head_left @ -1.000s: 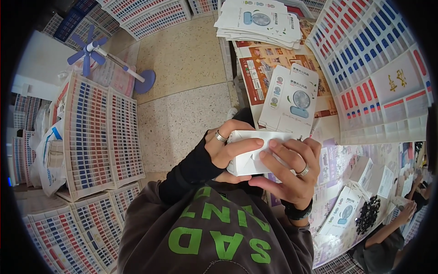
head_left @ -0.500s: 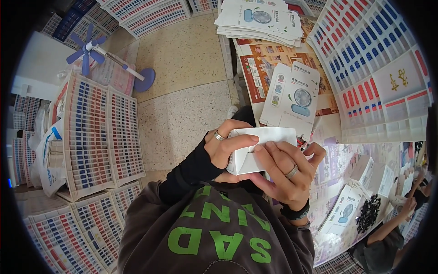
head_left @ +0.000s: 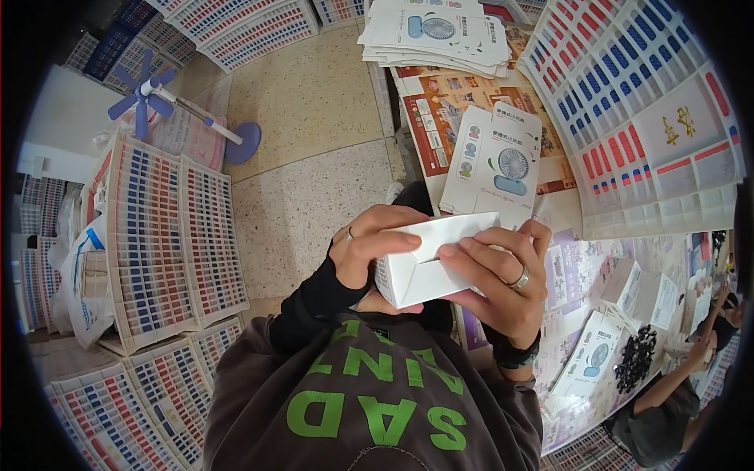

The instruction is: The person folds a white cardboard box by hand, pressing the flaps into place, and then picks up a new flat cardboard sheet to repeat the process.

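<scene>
A small white carton [head_left: 420, 275] is held up in front of my chest, its end with folded flaps turned toward me. My left hand [head_left: 369, 245] grips the carton's left side, thumb laid along its upper edge. My right hand [head_left: 503, 286] holds the other side, with fingertips pressing on the seam of the flaps. Just beyond the carton, flat printed fan cartons [head_left: 514, 161] lie overlapping on the table. What the carton contains, if anything, is hidden.
A stack of flat cartons [head_left: 436, 35] lies at the table's far end. White plastic crates [head_left: 628, 118] stand at right, more crates [head_left: 153, 235] at left. A purple fan [head_left: 145, 94] stands beyond. Small black parts [head_left: 635, 359] are heaped near a co-worker's arm [head_left: 675, 381].
The carton has tilted, its right end now higher. My right fingers have drawn closer together on the flaps, and both hands sit slightly further left in view.
</scene>
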`<state>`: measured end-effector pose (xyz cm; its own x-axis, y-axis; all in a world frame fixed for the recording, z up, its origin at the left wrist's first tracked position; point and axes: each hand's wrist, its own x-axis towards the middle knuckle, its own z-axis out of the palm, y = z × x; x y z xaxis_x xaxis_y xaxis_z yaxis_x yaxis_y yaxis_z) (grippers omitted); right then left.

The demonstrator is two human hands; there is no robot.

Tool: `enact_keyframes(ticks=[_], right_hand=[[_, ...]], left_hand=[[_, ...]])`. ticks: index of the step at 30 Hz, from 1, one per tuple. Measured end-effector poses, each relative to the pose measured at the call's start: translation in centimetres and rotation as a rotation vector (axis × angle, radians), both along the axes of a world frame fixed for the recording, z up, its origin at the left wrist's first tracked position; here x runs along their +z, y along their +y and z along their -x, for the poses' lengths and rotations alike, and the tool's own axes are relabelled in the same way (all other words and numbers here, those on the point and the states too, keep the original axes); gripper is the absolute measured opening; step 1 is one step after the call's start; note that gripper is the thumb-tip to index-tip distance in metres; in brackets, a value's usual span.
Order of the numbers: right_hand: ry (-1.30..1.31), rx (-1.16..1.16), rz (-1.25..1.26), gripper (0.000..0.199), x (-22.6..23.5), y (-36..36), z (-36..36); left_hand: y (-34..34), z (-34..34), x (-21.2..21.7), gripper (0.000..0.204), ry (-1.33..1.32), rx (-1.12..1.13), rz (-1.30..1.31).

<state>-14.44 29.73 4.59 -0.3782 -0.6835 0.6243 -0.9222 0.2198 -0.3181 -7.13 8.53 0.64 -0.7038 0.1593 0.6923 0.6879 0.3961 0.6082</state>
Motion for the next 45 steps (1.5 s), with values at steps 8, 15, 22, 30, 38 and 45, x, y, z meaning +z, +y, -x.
enact_keyframes(ticks=[8, 15, 22, 30, 38, 45], right_hand=[[-0.048, 0.056, 0.051, 0.044, -0.2, 0.0, 1.1], [-0.482, 0.154, 0.196, 0.116, 0.8, 1.3, 1.3], [-0.279, -0.089, 0.231, 0.074, 2.8, 8.1, -2.3], [-0.078, -1.610, 0.019, 0.064, 3.8, 19.2, -4.7], [-0.459, -0.837, -0.026, 0.053, 0.1, 15.6, 2.5], [-0.310, -0.328, -0.192, 0.075, -4.2, 4.8, 6.9]], left_hand=[[-0.5, -1.1, -2.2, 0.087, -0.157, 0.066, -0.161], [-0.7, -0.1, -1.7, 0.092, -0.054, -0.053, -0.070], [-0.2, 2.4, -0.5, 0.094, -0.168, -0.058, -0.012], [5.0, 9.1, -9.5, 0.107, -0.506, 0.491, 0.388], [4.2, 13.5, -12.5, 0.110, -0.669, 0.472, 0.209], [1.7, 11.2, -6.1, 0.055, -0.395, 0.427, 0.144]])
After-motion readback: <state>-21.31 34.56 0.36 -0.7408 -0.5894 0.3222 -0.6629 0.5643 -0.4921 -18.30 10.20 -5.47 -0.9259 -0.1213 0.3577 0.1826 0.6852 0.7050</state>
